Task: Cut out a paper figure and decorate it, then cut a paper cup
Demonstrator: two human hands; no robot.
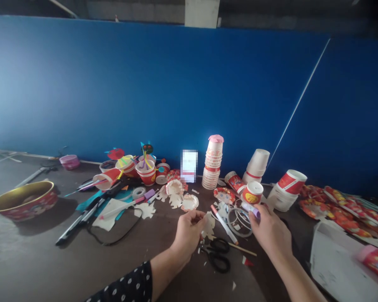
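My left hand (189, 231) hovers over the dark table with its fingers pinched on a small white paper cut-out (208, 224). My right hand (269, 230) is closed round a glue stick with a purple cap (251, 209), which points up and left. Black-handled scissors (218, 253) lie on the table between and just below both hands. A white marker with a pink cap (223, 224) lies between the hands, next to a roll of clear tape (239, 220).
A tall stack of red-and-white paper cups (213, 163) stands behind, with more cups (257, 164) to its right. Decorated cups (146, 171), pens (82, 214) and a tape roll (138, 192) lie left. A gold-lined bowl (22, 200) sits far left; red printed sheets (346, 205) far right.
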